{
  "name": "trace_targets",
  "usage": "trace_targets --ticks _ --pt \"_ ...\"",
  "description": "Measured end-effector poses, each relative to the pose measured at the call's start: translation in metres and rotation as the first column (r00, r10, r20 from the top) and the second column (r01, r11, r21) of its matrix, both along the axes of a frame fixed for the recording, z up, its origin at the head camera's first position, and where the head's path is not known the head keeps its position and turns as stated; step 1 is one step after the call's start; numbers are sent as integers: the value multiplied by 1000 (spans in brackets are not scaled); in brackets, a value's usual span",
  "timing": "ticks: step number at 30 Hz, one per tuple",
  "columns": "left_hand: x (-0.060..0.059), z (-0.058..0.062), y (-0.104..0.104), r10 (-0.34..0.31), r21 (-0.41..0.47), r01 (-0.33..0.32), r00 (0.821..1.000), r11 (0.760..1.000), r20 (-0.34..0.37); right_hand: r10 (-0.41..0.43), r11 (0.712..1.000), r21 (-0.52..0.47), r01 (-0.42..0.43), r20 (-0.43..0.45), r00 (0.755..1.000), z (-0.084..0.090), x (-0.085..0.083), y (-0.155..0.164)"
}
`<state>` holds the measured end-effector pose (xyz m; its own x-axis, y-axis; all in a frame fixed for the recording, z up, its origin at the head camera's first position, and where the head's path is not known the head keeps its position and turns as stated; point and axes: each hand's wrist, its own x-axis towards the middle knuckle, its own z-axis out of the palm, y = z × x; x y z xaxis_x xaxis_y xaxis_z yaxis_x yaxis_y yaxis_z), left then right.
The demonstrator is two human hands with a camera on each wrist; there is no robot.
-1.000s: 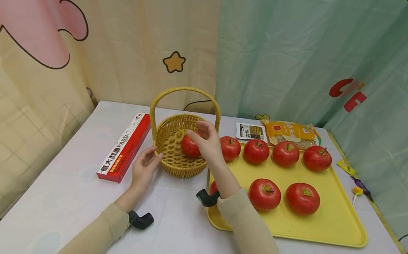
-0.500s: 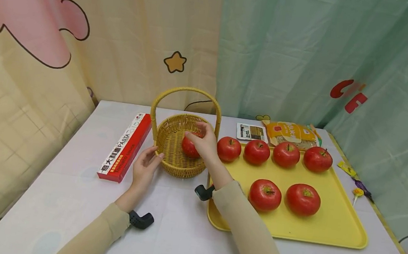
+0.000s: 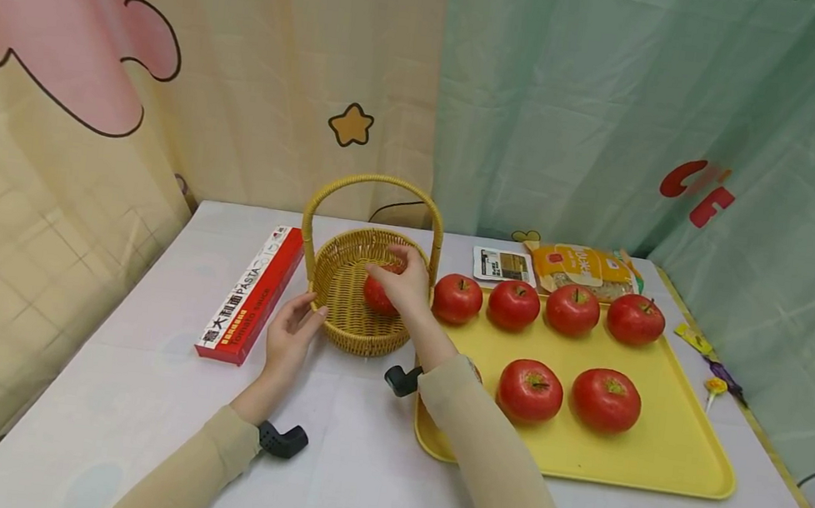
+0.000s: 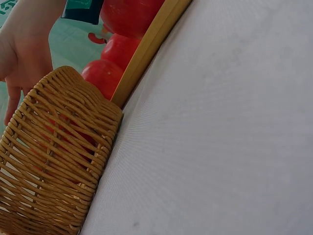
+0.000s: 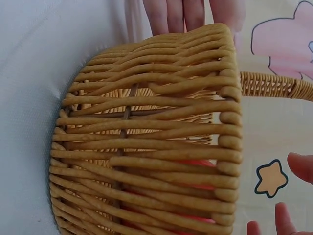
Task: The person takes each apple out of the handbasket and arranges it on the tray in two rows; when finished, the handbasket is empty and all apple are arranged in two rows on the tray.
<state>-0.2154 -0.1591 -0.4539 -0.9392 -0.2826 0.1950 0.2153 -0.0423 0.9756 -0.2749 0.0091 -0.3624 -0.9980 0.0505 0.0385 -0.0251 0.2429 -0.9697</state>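
A yellow wicker basket (image 3: pixel 360 341) with a tall arched handle stands on the table, a red apple (image 3: pixel 379 294) inside it. My right hand (image 3: pixel 407 286) hovers over that apple at the basket's right side, fingers spread and partly hiding it. In the right wrist view the thumb (image 5: pixel 301 166) and fingertips show beyond the rim, above the apple glimpsed through the weave. My left hand (image 3: pixel 290 333) holds the basket's left rim, with its thumb at the edge and fingers along the outside wall.
Several red apples lie on a yellow tray (image 3: pixel 664 451) right of the basket. A red and white pasta box (image 3: pixel 252 295) lies at left. Behind the tray are a small packet (image 3: pixel 503 265) and an orange bag (image 3: pixel 587 268). A lollipop (image 3: pixel 715 384) and candy lie right of it.
My right hand and forearm have shifted slightly left over the basket, while the apple inside stays put. My left hand keeps its place at the rim.
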Motion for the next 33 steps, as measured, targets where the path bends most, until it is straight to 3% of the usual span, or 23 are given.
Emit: trace_targets --ticks 9,11,14,16,18,33 --pt "1 1 0 -6 3 6 1000 1000 0 -32 999 7 32 26 999 -2 -5 -1" --pt "5 8 2 -11 4 11 1000 1000 5 -32 999 16 31 18 999 -5 -7 -1" --pt "5 9 3 -8 8 8 1000 1000 0 -37 998 44 37 4 999 -8 -8 -2" --pt "5 9 3 -5 4 5 1000 1000 5 -41 997 64 42 -3 999 -10 -9 -2" --pt "0 1 1 1 3 -1 1000 1000 -5 -47 996 80 47 0 999 -11 -9 -2" --pt "0 0 0 -5 -11 5 1000 1000 -15 -39 993 114 34 42 998 -15 -9 -2"
